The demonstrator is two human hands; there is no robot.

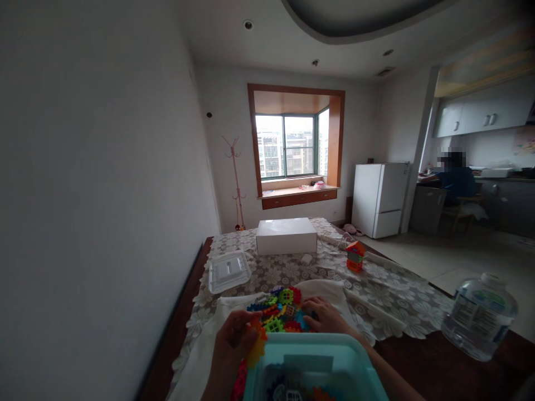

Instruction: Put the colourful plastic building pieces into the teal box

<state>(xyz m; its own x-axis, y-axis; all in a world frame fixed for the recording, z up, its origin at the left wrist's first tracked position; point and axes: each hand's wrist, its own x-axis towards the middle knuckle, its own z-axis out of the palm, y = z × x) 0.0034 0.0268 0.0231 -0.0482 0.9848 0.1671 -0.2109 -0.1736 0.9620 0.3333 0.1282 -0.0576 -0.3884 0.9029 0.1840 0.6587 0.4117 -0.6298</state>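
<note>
A heap of colourful plastic building blocks (279,311) lies on a white cloth (217,334) on the table. My left hand (232,341) pinches an orange-yellow block (258,346) at the near left of the heap. Resting among the blocks at the heap's right side is my right hand (321,315), fingers spread on them. Just in front of me stands a teal plastic bin (317,356) with more blocks inside. A small built block house (355,256) stands farther back on the lace tablecloth.
A clear plastic lid (228,271) and a white box (286,235) lie farther back on the table. A large water bottle (478,316) stands at the right edge. A wall runs along the left. Another person (455,178) sits at a counter beyond a white fridge (379,199).
</note>
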